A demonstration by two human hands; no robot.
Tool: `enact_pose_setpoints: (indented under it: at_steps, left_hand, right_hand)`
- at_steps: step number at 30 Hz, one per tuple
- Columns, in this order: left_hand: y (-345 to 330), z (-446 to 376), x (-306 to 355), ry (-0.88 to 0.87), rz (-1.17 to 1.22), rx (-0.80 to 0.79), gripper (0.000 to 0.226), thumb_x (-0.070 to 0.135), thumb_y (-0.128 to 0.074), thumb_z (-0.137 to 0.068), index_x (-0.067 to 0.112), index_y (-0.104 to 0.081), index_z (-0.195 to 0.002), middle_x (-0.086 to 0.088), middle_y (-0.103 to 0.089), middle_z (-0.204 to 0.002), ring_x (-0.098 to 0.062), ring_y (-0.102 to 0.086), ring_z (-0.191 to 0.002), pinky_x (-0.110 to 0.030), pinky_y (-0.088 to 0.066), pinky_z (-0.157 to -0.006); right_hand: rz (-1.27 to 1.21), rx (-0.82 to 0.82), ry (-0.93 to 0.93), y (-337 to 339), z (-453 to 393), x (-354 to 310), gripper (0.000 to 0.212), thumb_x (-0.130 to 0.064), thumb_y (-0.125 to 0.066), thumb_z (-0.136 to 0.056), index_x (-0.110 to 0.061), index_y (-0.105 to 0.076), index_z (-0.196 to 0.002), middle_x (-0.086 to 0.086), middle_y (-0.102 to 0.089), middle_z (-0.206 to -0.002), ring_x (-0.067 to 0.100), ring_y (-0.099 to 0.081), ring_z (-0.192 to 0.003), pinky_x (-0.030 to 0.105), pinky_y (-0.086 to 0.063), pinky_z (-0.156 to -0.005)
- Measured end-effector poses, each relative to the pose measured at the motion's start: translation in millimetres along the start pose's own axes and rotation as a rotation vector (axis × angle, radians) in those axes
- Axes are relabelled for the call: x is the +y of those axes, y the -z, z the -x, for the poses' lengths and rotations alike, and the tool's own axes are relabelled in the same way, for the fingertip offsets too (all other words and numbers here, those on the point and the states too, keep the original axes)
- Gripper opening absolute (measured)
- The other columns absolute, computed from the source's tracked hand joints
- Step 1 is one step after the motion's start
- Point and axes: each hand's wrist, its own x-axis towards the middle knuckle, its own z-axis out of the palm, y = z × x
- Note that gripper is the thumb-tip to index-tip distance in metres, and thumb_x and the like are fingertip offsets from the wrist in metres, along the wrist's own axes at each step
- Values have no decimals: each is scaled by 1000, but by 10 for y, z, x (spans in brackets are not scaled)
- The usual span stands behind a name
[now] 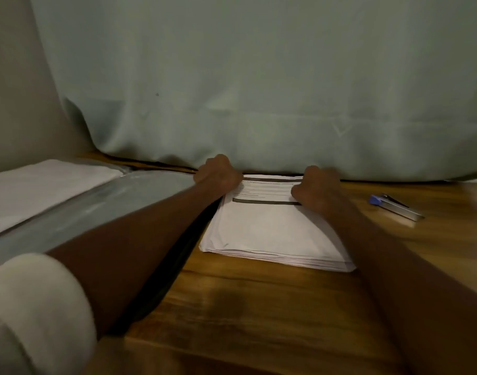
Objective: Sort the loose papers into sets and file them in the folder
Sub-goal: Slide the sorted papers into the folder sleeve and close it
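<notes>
Both hands, left hand (218, 173) & right hand (317, 185), are pinching the paper stack (275, 234) at table's (259, 307) far edge; open folder (102, 201) on left is already holding sheets; most still unsorted, I'd judge.

A stack of papers (275, 228) lies on the table (259, 307), near its far edge. Left of the stack, just beside it, an open folder (96, 209) lies flat, with sheets (42, 182) in its far-left half. A stapler (397, 207) lies on the table to the right, apart from the stack. Behind everything hangs a curtain (259, 90). The left hand (218, 174) and right hand (317, 185) sit on the stack's far corners.
</notes>
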Motion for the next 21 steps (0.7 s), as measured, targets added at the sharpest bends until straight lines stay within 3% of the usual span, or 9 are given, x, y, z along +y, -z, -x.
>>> enact_pose_setpoints:
  at_steps: [4, 7, 9, 11, 13, 14, 17, 19, 21]
  left_hand:
    - [-101, -146, -147, 60, 306, 16, 38, 37, -77, -67, 6, -72, -87, -15, -75, -99, -28, -72, -94, -41, -60, -85]
    - [-91, -149, -132, 2, 545, 84, 10, 20, -80, -80, 13, -75, -75, -2, -74, -77, -16, -68, -74, -28, -56, -73]
    - [-58, -171, -102, -26, 652, 151, 6, 13, -76, -82, 18, -76, -78, 5, -72, -75, -11, -65, -69, -24, -53, -71]
    - [-52, -201, -94, -54, 719, 128, 12, 7, -72, -82, 18, -77, -80, 2, -75, -81, -14, -68, -73, -28, -56, -78]
    - [-89, -244, -145, -60, 600, 54, 5, 12, -73, -84, 14, -77, -81, -5, -77, -88, -23, -72, -86, -30, -55, -82]
    - [-115, -254, -179, -66, 453, 24, 13, 21, -75, -86, 10, -75, -81, -10, -76, -90, -27, -72, -91, -31, -53, -81]
    - [-233, -283, -235, -78, 90, -50, 56, 61, -63, -88, 5, -68, -86, -21, -70, -101, -37, -65, -103, -37, -46, -84]
    - [-262, -306, -245, -91, 11, -78, 69, 77, -52, -76, 12, -70, -92, -17, -69, -105, -37, -62, -109, -39, -43, -91]
    - [-229, -301, -240, -89, 57, -90, 59, 73, -56, -65, 23, -72, -91, -9, -72, -105, -32, -63, -109, -37, -44, -91]
  right_hand:
    - [-62, 17, -60, -5, -89, 38, 23, -18, -65, -87, -5, -61, -106, 24, -64, -121, 42, -60, -113, 34, -47, -82]
    - [-153, 65, -136, -5, -90, 34, 37, -22, -67, -86, -7, -55, -118, 23, -59, -129, 42, -56, -119, 39, -48, -90]
    - [-203, 98, -154, 9, -103, 55, 44, -21, -65, -89, -4, -49, -126, 24, -56, -131, 43, -53, -123, 43, -47, -97]
    - [-239, 118, -132, 42, -107, 90, 40, -18, -64, -91, -2, -50, -124, 24, -59, -128, 42, -56, -119, 39, -48, -90]
    - [-236, 91, -122, 47, -98, 118, 33, -17, -64, -91, -2, -55, -118, 21, -61, -123, 39, -59, -113, 33, -45, -79]
    - [-218, 71, -118, 37, -86, 119, 29, -17, -64, -90, -2, -58, -114, 21, -62, -122, 39, -61, -111, 33, -44, -78]
    - [-127, 41, -108, 2, -71, 105, 16, -15, -64, -85, -8, -60, -98, 21, -65, -120, 40, -62, -108, 35, -47, -80]
    - [-91, 51, -110, -17, -76, 105, 21, -14, -64, -85, -8, -62, -104, 20, -62, -124, 40, -60, -113, 36, -49, -85]
    - [-70, 49, -113, -33, -84, 114, 32, -15, -65, -87, -7, -61, -118, 19, -59, -131, 39, -58, -119, 36, -49, -92]
